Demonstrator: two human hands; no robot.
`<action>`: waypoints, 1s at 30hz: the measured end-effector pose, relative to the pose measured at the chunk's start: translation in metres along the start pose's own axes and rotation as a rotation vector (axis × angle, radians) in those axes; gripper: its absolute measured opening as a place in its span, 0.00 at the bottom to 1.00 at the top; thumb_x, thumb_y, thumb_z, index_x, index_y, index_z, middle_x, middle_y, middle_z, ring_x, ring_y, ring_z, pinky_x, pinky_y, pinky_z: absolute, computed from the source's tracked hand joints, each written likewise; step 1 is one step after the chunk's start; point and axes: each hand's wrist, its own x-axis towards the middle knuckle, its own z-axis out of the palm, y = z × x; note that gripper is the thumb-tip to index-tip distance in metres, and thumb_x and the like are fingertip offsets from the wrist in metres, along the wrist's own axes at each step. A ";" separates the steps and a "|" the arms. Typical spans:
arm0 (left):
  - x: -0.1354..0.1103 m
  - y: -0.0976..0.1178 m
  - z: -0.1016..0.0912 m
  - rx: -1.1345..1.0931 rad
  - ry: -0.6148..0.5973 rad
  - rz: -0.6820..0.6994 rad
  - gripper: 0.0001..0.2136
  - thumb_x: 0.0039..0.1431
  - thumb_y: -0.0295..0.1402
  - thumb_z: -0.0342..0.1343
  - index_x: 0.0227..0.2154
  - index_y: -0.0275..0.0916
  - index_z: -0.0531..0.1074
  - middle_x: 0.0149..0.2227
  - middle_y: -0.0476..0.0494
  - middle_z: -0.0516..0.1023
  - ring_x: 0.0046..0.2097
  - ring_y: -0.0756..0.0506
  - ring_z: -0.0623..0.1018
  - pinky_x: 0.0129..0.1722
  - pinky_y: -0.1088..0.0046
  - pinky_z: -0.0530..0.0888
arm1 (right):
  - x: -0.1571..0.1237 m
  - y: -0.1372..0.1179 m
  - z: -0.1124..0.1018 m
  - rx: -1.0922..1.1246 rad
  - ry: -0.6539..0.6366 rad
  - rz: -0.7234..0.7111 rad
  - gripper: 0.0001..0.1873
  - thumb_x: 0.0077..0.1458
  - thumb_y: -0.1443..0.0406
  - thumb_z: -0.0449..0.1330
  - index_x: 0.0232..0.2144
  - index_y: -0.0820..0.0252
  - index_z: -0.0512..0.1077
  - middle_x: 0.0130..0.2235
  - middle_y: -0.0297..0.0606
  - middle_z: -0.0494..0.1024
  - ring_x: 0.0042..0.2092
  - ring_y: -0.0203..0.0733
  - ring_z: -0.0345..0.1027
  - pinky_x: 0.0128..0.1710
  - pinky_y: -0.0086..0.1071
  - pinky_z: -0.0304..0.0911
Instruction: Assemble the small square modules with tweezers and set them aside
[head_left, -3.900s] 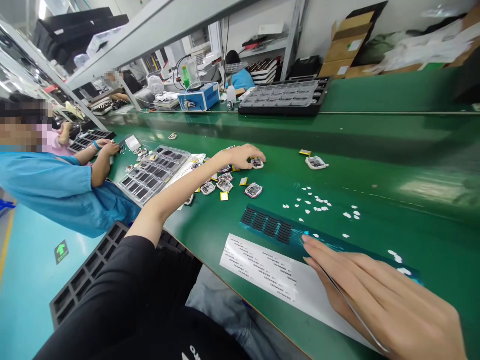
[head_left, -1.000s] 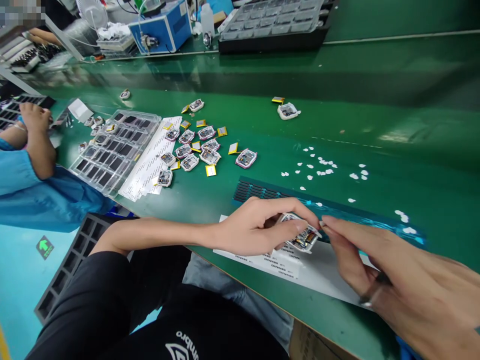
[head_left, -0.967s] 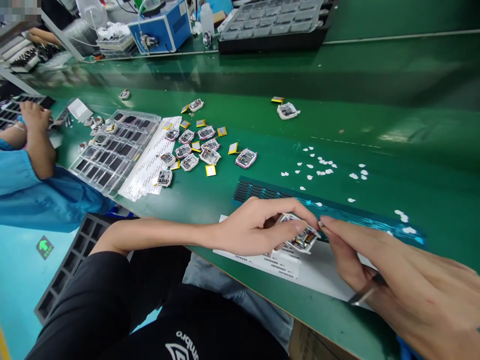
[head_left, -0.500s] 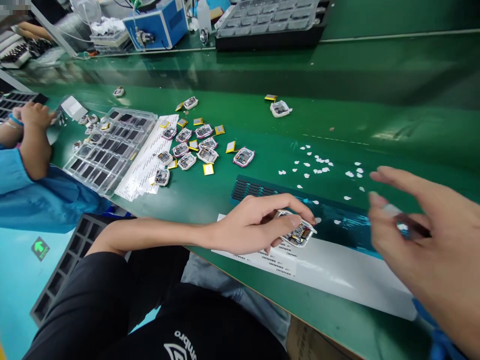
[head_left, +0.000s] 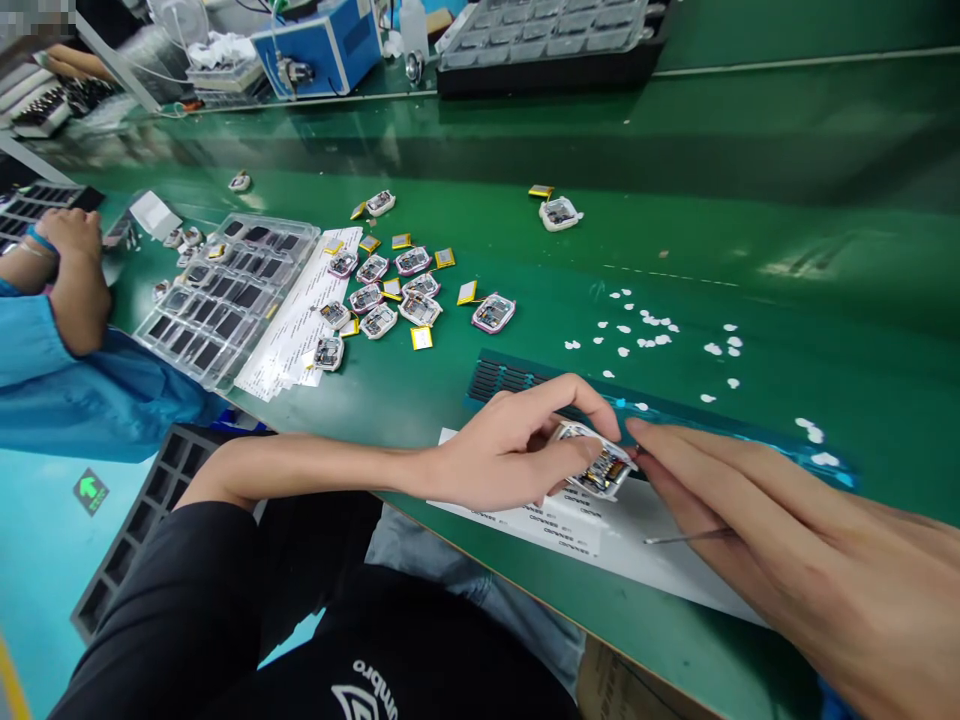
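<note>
My left hand (head_left: 517, 450) is closed around a white watch case (head_left: 600, 470) with its circuit board exposed, thumb on the near side and index finger arched over it. My right hand (head_left: 772, 510) is closed, its thumb and index fingertips pinched at the case's right edge. Whatever those fingertips pinch is too small to make out. A thin metal tool (head_left: 686, 538) sticks out from under the right hand, its tip pointing left. Beneath both hands lie a white printed sheet (head_left: 555, 525) and a teal film strip (head_left: 499, 378) with dark pieces on it.
Small white stickers (head_left: 652, 340) are scattered beyond my hands. Several open watch cases (head_left: 420, 308) with yellow-edged batteries lie left of centre, beside a clear tray (head_left: 225, 300). A co-worker's hands (head_left: 75, 240) are at far left. A blue box (head_left: 319, 50) and a black tray (head_left: 547, 75) stand behind.
My right hand has come left from the sticker area to the watch case, and its fingers have closed together. The metal tool now shows beneath it. My left hand keeps its hold.
</note>
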 end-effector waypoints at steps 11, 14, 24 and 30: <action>0.001 -0.001 0.006 0.117 0.091 0.097 0.06 0.64 0.31 0.54 0.40 0.43 0.62 0.19 0.63 0.62 0.19 0.56 0.62 0.21 0.78 0.58 | 0.014 -0.016 -0.008 -0.020 0.071 -0.102 0.40 0.65 0.75 0.61 0.75 0.60 0.56 0.47 0.36 0.87 0.40 0.37 0.83 0.44 0.26 0.75; -0.001 -0.004 0.007 0.087 0.081 0.118 0.06 0.66 0.33 0.53 0.40 0.42 0.61 0.20 0.62 0.65 0.20 0.55 0.64 0.21 0.78 0.60 | 0.017 -0.019 -0.008 -0.009 0.109 -0.153 0.38 0.66 0.75 0.59 0.75 0.65 0.55 0.42 0.37 0.87 0.39 0.38 0.83 0.40 0.26 0.75; -0.002 -0.007 0.010 0.157 0.168 0.230 0.06 0.60 0.30 0.54 0.35 0.42 0.61 0.20 0.63 0.62 0.20 0.57 0.62 0.21 0.79 0.61 | 0.018 -0.025 -0.004 0.008 0.036 -0.147 0.40 0.67 0.74 0.58 0.76 0.66 0.49 0.50 0.41 0.85 0.37 0.40 0.83 0.30 0.31 0.74; 0.000 -0.014 0.011 0.214 0.153 0.434 0.06 0.61 0.27 0.53 0.33 0.42 0.61 0.20 0.63 0.60 0.20 0.57 0.63 0.20 0.82 0.60 | 0.017 -0.022 -0.004 0.213 -0.003 -0.074 0.43 0.66 0.74 0.52 0.78 0.53 0.44 0.47 0.37 0.87 0.28 0.38 0.79 0.23 0.31 0.71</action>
